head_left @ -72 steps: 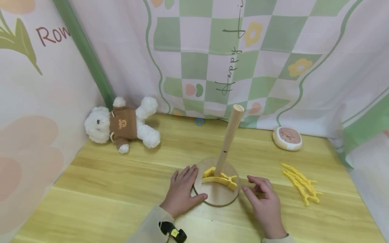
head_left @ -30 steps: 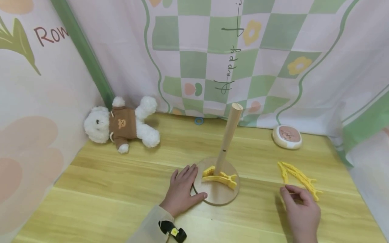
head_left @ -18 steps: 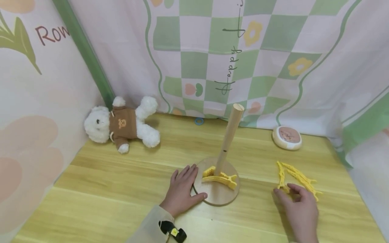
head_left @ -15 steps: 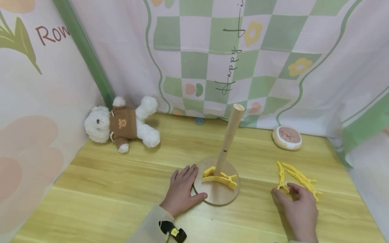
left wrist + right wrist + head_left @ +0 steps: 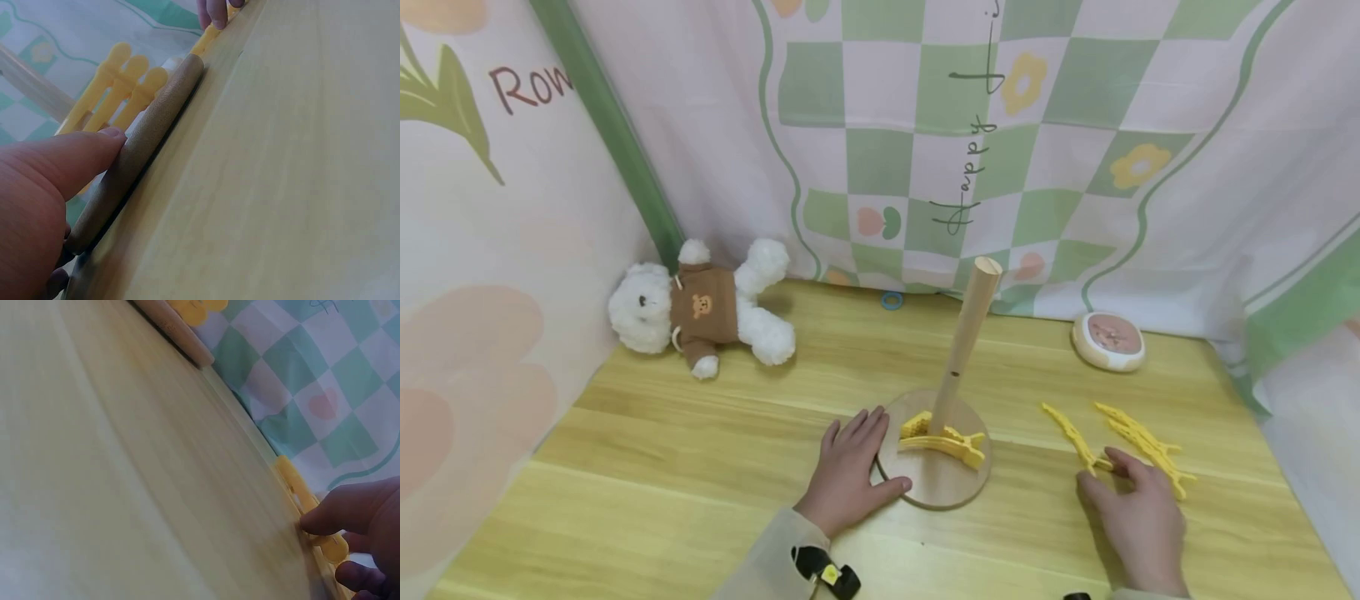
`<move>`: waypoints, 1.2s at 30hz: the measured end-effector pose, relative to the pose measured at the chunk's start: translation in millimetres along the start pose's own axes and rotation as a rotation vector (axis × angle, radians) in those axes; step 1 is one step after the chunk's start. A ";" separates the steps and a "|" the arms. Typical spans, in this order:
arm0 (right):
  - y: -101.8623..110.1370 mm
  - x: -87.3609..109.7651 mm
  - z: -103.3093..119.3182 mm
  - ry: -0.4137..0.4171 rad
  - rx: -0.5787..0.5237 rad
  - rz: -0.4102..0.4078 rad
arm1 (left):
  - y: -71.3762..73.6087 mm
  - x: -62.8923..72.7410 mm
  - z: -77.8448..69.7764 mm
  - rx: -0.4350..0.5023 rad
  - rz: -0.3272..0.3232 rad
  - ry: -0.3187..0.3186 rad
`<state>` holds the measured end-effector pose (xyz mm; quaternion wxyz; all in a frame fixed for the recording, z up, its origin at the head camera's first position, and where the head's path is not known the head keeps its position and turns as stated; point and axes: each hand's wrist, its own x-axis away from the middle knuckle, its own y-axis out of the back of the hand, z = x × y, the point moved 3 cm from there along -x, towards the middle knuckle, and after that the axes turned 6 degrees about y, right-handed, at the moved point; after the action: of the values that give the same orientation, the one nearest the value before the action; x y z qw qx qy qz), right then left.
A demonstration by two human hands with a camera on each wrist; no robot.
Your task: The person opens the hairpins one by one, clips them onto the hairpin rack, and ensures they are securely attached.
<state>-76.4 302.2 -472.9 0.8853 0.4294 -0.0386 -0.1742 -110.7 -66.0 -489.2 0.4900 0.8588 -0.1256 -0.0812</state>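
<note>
A round wooden base point(image 5: 934, 493) bears an upright wooden pole point(image 5: 966, 342). Several curved yellow plastic pieces point(image 5: 951, 445) lie on the base around the pole's foot. My left hand point(image 5: 848, 477) rests spread at the base's left edge; in the left wrist view its thumb touches the rim point(image 5: 150, 125). Over on the right, my right hand point(image 5: 1138, 518) pinches the near, forked end of one slim yellow branched piece point(image 5: 1070, 429), whose far end points away to the left. The right wrist view shows the thumb against this piece point(image 5: 292, 478); the other fingers are partly hidden.
More yellow branched pieces point(image 5: 1138, 437) lie just right of the held one. A white plush bear point(image 5: 703, 307) in a brown top lies at the back left. Along the curtain are a small blue ring point(image 5: 892, 293) and a rounded white device point(image 5: 1109, 360).
My right hand has gone from beside the base to the yellow pieces on the right. One piece is now apart from them, its far end swung left. The left hand stays put.
</note>
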 end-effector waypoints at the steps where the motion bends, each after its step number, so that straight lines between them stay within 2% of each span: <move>1: 0.6 -0.4 -0.5 -0.001 0.003 0.002 | -0.4 0.0 0.1 0.000 0.002 0.000; 6: 2.6 -0.9 -0.6 -0.020 -0.013 -0.018 | -0.2 0.3 -0.7 0.001 0.001 -0.004; 11: 2.0 1.0 1.0 -0.028 -0.129 -0.144 | 2.0 0.2 -2.6 0.011 0.002 -0.004; 15: 0.2 3.1 8.0 0.069 -0.245 -0.252 | 2.9 0.2 -3.0 0.008 0.008 0.000; 19: -1.3 5.7 18.9 0.189 -0.289 -0.295 | 3.7 0.5 -3.5 0.008 0.001 -0.002; 25: -0.8 9.5 31.6 0.345 -0.287 -0.275 | 2.4 0.2 -2.6 0.004 -0.009 -0.006; 36: 0.1 21.2 52.4 0.476 -0.308 -0.157 | 4.0 0.7 -4.6 0.011 0.011 0.006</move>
<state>-68.0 255.8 -441.7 0.9080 0.3206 0.2304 -0.1402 -109.4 -64.4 -483.4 0.4863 0.8609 -0.1292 -0.0753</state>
